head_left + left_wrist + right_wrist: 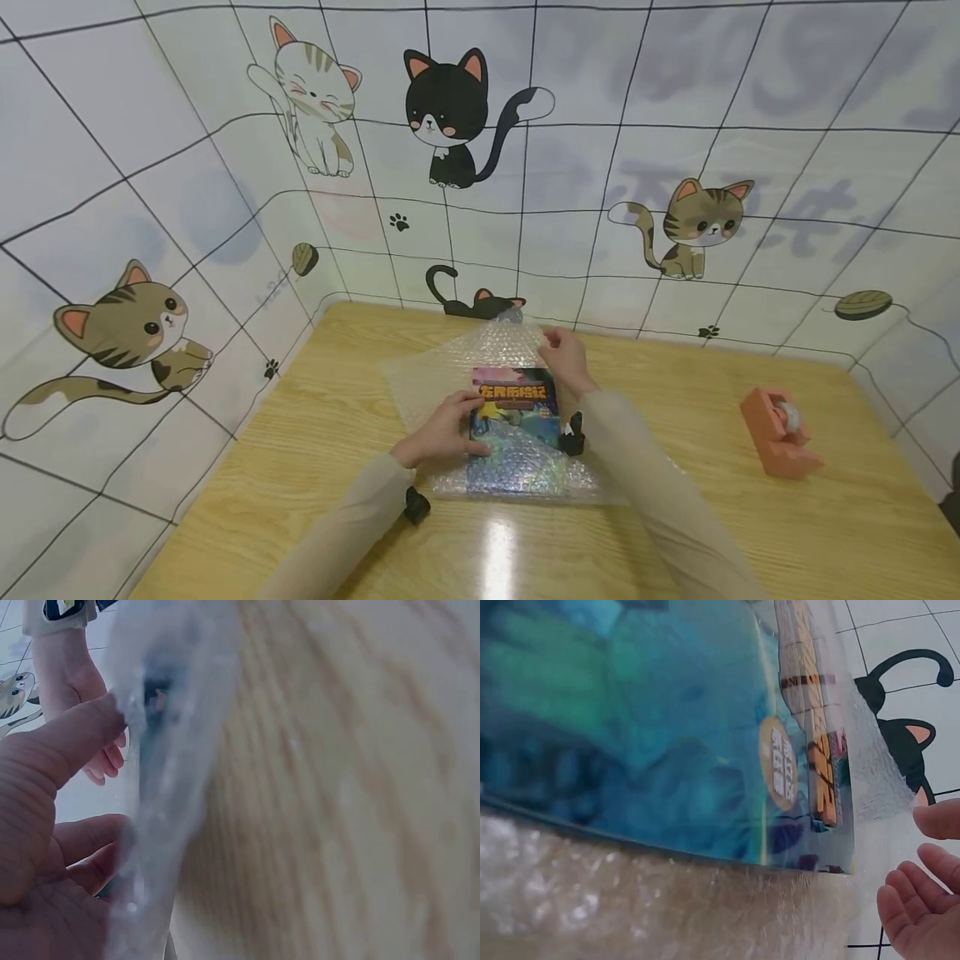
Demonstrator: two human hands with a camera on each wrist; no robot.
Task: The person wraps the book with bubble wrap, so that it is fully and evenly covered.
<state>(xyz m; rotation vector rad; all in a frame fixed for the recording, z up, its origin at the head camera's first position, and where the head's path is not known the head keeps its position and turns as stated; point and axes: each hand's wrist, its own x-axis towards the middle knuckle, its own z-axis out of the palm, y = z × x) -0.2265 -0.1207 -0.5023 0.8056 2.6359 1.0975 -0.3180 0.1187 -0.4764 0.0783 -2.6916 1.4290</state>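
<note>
Head view gives me a glossy, flat book (516, 417) lying on a crinkly clear bubble wrap sheet (450, 367) mid-table (315, 433), wood-grained. My left hand (442, 433) rests on the book's left edge, fingers curled over it. My right hand (564, 360) pinches the wrap's far flap. Farther right sits a blocky coral tape dispenser (776, 433).

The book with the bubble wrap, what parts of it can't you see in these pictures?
- Book: in the head view its lower cover is veiled by bubble wrap, and the title print is too small to read.
- Left wrist view: the wrap is a blur; the book shows only as a dark streak beside the left hand.
- Right wrist view: the cover is cut off by the left edge; the right hand shows only fingertips.
</note>
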